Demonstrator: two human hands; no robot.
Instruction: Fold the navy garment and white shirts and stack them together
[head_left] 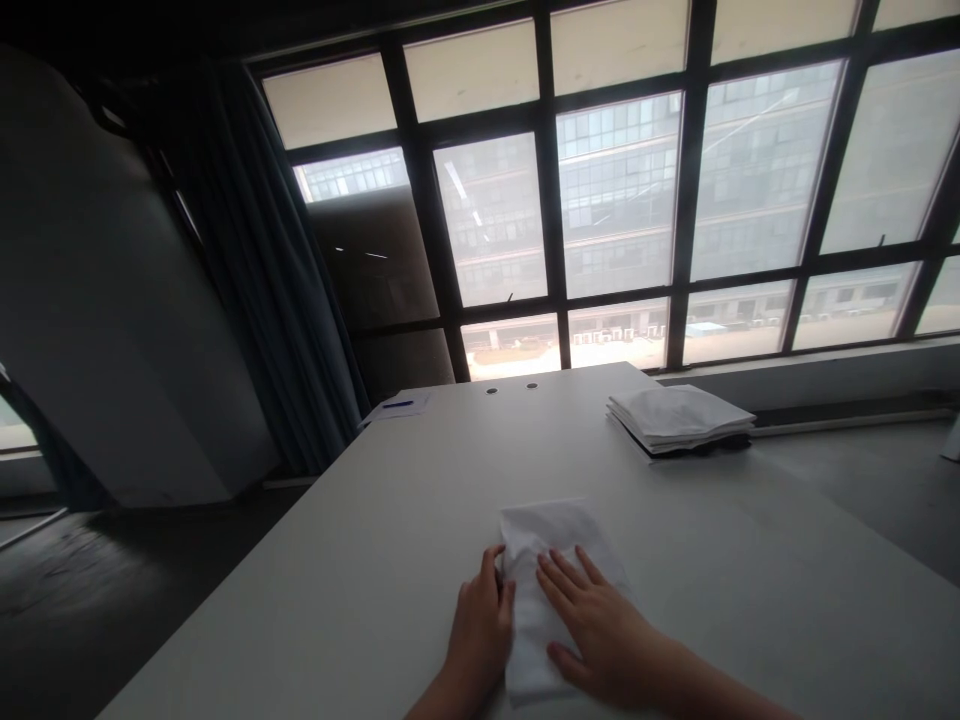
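A folded white cloth (544, 625) lies flat on the white table, its long side running away from me. My right hand (600, 630) rests palm down on the cloth, fingers stretched and spread. At the cloth's left edge, my left hand (482, 620) stands on its side with bent fingers. Its thumb and forefinger are apart and touch that edge; no pinched fabric shows between them. The other fingers of this hand are partly hidden. Slight creases run across the cloth near my right fingertips.
A stack of folded white cloths (675, 415), with a dark layer at its bottom, sits on the table's right side. Paper (409, 408) with a blue pen (397, 404) lies at the far left corner. Beyond the table (360, 560) are windows and a dark blue curtain (255, 270).
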